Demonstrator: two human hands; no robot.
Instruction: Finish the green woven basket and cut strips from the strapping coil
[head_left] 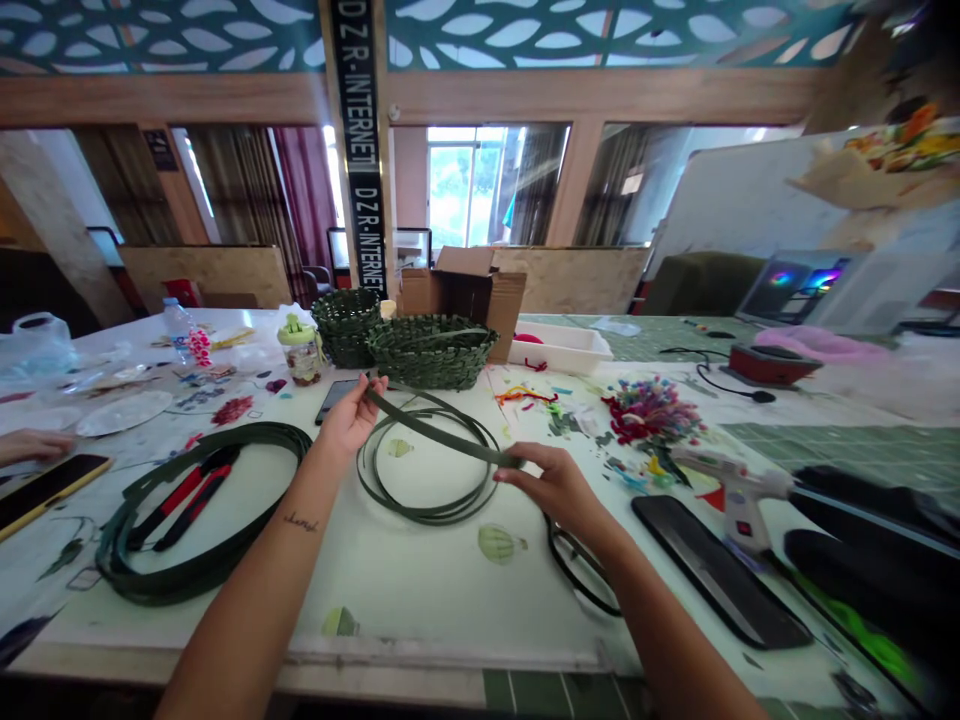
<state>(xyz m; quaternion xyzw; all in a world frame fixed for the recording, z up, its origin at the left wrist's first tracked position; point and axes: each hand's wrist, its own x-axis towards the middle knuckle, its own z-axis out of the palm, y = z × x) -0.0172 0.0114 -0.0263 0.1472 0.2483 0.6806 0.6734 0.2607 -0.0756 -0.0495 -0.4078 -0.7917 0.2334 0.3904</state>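
A dark green flat strip (439, 433) is stretched between my two hands above the white table (420, 570). My left hand (351, 415) pinches its far end near a woven green basket (431, 350). My right hand (551, 485) grips the near end, fingers closed round it. Under the strip lies a loose coil of the same green strip (424, 500). A larger coil of strip (187, 560) rests to the left, with red-handled pliers (184, 500) lying inside it.
A second, taller green basket (346, 325) and a cardboard box (469, 290) stand behind. A glue gun (739, 490), black cases (712, 565), coloured scraps (649, 410), a jar (301, 350), a phone (336, 398) and another person's hand (30, 445) surround the work area.
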